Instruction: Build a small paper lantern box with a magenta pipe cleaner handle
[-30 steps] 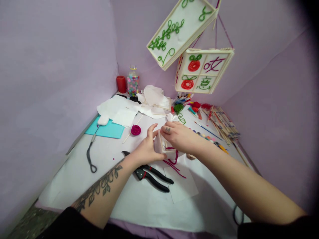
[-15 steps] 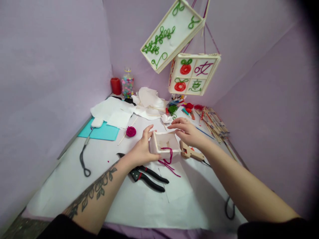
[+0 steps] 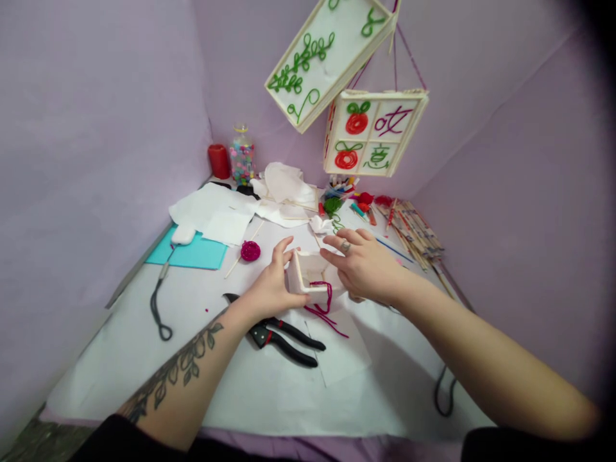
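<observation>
Through the head camera I have the small white box (image 3: 308,273) as my landmark; it sits on the white-covered table (image 3: 231,391), between the two hands. I judge its making well along: the walls stand joined, and the near rim looks finished. What I read as left is the top, which has no cover, and the magenta yarn (image 3: 329,296), which comes out of the box over its near rim and trails in loose ends in front of it. I cannot make out how the yarn is fastened inside.

On the box's left, the left hand (image 3: 269,285) has a firm hold, thumb low at the near corner and fingers up along the far side, so the wall is clasped between them. The right hand (image 3: 368,263) comes in from the box's right, palm down, wrist bent, fingers reaching over the right rim. I cannot tell whether those fingertips pinch anything or only rest there. The two hands are apart, with the box's mouth between them.

Nearer me than the box, the black cutters (image 3: 264,335) lie unused; the magenta yarn ball (image 3: 250,251) is off to the box's far left.
</observation>
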Demonstrator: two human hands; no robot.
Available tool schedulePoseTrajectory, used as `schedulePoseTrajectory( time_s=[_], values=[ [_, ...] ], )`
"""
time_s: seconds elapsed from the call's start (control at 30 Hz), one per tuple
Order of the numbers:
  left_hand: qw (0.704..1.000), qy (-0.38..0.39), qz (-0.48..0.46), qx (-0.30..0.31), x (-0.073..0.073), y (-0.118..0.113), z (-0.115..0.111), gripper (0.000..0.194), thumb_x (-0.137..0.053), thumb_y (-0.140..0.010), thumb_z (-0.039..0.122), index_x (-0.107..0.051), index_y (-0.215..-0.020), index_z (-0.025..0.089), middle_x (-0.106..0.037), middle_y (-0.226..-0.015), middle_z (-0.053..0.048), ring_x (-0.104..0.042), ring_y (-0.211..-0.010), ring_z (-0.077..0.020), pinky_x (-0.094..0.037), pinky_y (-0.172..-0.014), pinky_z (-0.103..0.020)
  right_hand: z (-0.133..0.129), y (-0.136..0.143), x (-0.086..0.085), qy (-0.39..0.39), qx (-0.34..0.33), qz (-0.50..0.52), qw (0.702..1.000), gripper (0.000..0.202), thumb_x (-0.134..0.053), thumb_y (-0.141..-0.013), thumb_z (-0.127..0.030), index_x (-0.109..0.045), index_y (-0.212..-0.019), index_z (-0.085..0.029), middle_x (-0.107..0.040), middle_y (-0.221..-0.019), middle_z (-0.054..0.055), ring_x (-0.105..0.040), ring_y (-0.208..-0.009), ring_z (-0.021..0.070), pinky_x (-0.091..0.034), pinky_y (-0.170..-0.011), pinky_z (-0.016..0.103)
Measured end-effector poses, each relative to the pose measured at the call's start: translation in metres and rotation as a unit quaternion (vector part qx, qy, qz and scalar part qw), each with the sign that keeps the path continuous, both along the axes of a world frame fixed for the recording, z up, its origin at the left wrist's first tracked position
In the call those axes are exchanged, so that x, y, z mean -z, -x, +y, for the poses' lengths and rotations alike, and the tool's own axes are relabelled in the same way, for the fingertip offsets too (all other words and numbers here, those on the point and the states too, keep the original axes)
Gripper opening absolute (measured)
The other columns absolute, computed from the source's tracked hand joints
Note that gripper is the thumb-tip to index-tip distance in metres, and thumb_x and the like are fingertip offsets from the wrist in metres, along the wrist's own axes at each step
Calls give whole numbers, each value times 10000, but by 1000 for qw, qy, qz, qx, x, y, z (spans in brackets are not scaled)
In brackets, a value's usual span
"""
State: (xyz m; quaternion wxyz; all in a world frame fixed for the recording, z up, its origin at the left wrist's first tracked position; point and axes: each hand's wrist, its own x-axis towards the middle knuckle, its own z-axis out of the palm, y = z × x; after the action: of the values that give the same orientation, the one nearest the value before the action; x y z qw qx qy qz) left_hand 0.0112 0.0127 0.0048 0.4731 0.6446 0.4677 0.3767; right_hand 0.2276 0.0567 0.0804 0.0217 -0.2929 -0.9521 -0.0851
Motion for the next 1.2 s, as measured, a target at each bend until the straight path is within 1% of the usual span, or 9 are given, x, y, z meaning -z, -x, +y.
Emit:
schedulePoseTrajectory(
  time_s=[0.13, 0.27, 0.43, 0.7, 0.9, 1.0, 1.07, 1.13, 1.2],
  values=[
    [1000, -2, -2, -1, 0, 0, 0, 1168, -830, -585, 236, -71, -1473, 237, -363, -1498, -248, -451, -1342, -339, -349, -1092, -530, 9, -14, -9, 23, -43, 92, 995, 348, -506, -794, -116, -773, -990, -223, -645, -1195, 121, -509, -1104, 317, -421, -906, 512],
    [1000, -9, 4, 1, 1, 1, 0, 1178, -828, -584, 228, -64, -1480, 227, -355, -1503, -254, -404, -1379, -340, -328, -1108, -530, 24, -26, 1, 38, 30, 183, 982, 414, -461, -804, -94, -759, -1063, -214, -631, -1094, 134, -541, -1011, 290, -461, -883, 501],
    [1000, -6, 3, -2, -1, 0, 0, 1179, -829, -580, 229, -64, -1477, 224, -362, -1496, -260, -423, -1367, -340, -345, -1097, -524, 24, -17, 18, 59, 70, 118, 989, 438, -448, -796, -70, -743, -1106, -162, -603, -1165, 163, -528, -1066, 310, -453, -922, 499],
    [1000, -4, 10, -7, -2, -1, -2, 1186, -839, -569, 240, -80, -1480, 236, -420, -1454, -235, -518, -1272, -329, -395, -1056, -504, 0, 1, -4, 35, 73, -37, 996, 363, -535, -789, -77, -718, -1102, -90, -628, -1232, 172, -496, -1126, 339, -428, -902, 459],
    [1000, 3, 9, -8, -5, -2, -3, 1158, -828, -580, 248, -91, -1474, 244, -431, -1451, -219, -568, -1202, -316, -422, -1031, -494, -8, 1, 1, 17, 65, -62, 996, 278, -607, -728, -86, -724, -980, -109, -657, -1108, 178, -542, -993, 324, -440, -795, 436],
    [1000, 6, 5, -4, -5, -2, -3, 1155, -822, -587, 246, -81, -1473, 247, -425, -1457, -214, -577, -1187, -311, -419, -1032, -499, -6, -5, 1, 35, 39, -3, 999, 231, -575, -721, -56, -742, -852, -146, -649, -1110, 165, -547, -993, 312, -450, -805, 435],
    [1000, 3, 10, -2, -3, -2, -2, 1161, -823, -588, 249, -73, -1475, 245, -411, -1466, -216, -557, -1216, -318, -403, -1047, -509, 0, -11, -2, 65, 36, 100, 992, 281, -507, -745, -31, -742, -825, -163, -643, -1098, 142, -569, -986, 275, -465, -829, 413],
    [1000, -4, 16, 3, -1, -1, -2, 1173, -827, -590, 266, -63, -1479, 234, -393, -1477, -225, -511, -1273, -330, -376, -1071, -515, 9, -15, -3, 105, 83, 212, 968, 302, -470, -793, -52, -736, -873, -171, -650, -1026, 112, -607, -891, 219, -490, -784, 360],
    [1000, -12, 19, 8, 1, -1, -1, 1179, -828, -595, 279, -54, -1483, 221, -374, -1486, -234, -460, -1327, -336, -349, -1095, -518, 19, -16, -2, 142, 139, 266, 943, 239, -506, -839, -126, -732, -900, -174, -659, -939, 82, -625, -798, 188, -496, -733, 326]
  ],
)
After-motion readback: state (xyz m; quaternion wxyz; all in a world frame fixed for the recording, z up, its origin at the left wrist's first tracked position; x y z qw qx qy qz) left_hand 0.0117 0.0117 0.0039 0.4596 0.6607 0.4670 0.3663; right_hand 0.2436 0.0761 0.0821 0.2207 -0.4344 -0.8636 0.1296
